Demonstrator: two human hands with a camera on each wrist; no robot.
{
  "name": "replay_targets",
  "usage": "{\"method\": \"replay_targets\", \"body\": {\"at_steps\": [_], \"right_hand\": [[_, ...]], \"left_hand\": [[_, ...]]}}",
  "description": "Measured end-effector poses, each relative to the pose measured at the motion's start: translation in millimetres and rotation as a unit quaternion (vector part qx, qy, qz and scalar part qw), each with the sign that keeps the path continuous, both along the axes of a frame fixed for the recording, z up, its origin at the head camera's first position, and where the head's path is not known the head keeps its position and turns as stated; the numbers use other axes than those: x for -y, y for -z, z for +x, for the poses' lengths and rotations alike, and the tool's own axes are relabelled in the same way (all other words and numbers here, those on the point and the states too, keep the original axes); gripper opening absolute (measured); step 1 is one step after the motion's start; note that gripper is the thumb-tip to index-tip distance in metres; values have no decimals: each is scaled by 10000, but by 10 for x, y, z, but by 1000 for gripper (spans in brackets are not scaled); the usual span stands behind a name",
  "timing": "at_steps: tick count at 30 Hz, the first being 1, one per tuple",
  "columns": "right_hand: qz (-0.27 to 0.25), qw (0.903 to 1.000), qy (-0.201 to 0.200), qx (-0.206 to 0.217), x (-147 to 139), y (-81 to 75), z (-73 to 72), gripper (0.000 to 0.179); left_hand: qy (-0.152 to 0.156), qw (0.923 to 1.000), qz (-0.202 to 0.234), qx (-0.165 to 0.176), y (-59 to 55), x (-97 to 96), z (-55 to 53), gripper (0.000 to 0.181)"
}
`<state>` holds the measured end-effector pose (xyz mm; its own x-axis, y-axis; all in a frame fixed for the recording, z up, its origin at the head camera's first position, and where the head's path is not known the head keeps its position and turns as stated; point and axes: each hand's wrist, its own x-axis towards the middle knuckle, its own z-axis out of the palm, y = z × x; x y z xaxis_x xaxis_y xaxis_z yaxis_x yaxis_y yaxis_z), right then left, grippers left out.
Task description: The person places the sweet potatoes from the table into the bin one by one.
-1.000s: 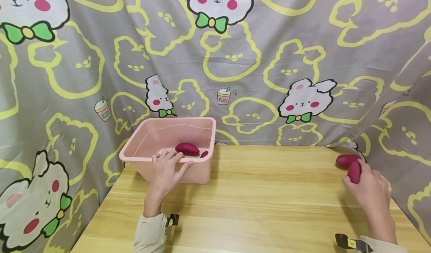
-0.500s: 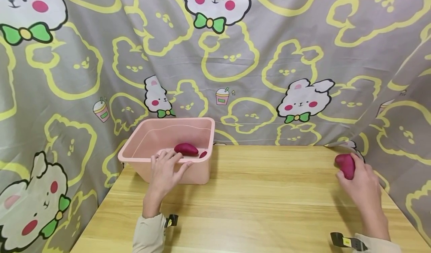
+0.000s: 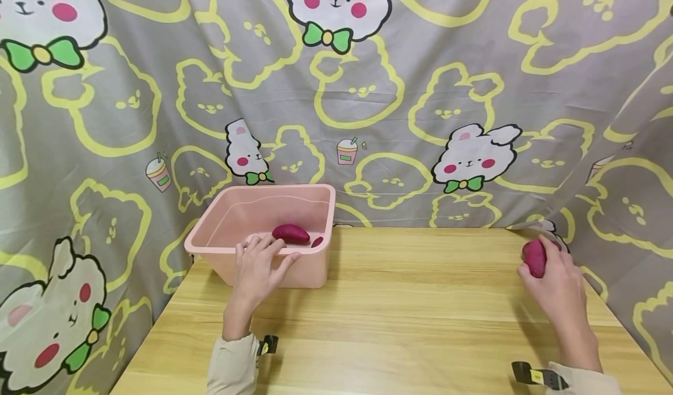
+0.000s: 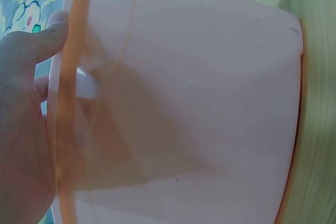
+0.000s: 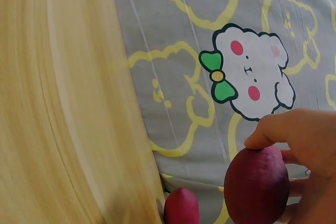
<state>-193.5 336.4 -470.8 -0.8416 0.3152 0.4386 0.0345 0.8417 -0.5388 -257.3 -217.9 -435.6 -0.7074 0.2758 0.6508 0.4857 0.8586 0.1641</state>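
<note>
Item 1: R hand (image 3: 558,287), right edge area of frame, far end of worktop (image 3: 410,307). Fingers grasping item 2, thumb one side, other fingers opp. side.

Item 2: held tuber (image 3: 535,259), purple-red, prob. sweet potato; right of frame, approx. mid-height. Rounded end toward cam. in R wrist view, lower right.

Item 3: spare tuber (image 5: 181,207), same colour, bottom centre of R wrist view, by curtain (image 5: 157,90); mostly hidden behind item 2 in head view. Touching item 2 or apart: can't tell.

Item 4: pink bin (image 3: 310,271), upright, left of centre in head view.

Item 5: L hand (image 3: 257,272), at near rim of bin; fingers hooked over it, grasping rim; thumb angled to the right.

Item 6: large tuber (image 3: 291,234), in bin, lying on its side.

Item 7: small bit of tuber (image 3: 317,242), in bin, right corner; rest cut off by near wall, full size n/a.

Handling notes (judgement): grip item 2 round its fattest part, as ends taper & may slip; lift straight up, so item 3 isn't knocked or rolled. L fingers: light, steady pressure; hard pull could tip bin.
</note>
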Motion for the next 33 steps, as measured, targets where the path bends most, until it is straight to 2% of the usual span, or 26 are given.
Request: {"method": "replay_targets", "body": {"at_steps": [4,14,21,33], "right_hand": [[-24,10000,-44,-38,5,-22,-12,70],[56,9981,-340,-505,84,-49,-69,67],[18,9986,-376,-362,162,-58,-95,70],[54,9978,-541,-384,320,-103,-118,69]], "left_hand": [[10,10000,18,22,-2,-2,3,35],[19,10000,-8,0,-2,12,11,34],[27,10000,-18,33,7,11,2,33],[25,10000,17,58,4,4,-8,32]]}}
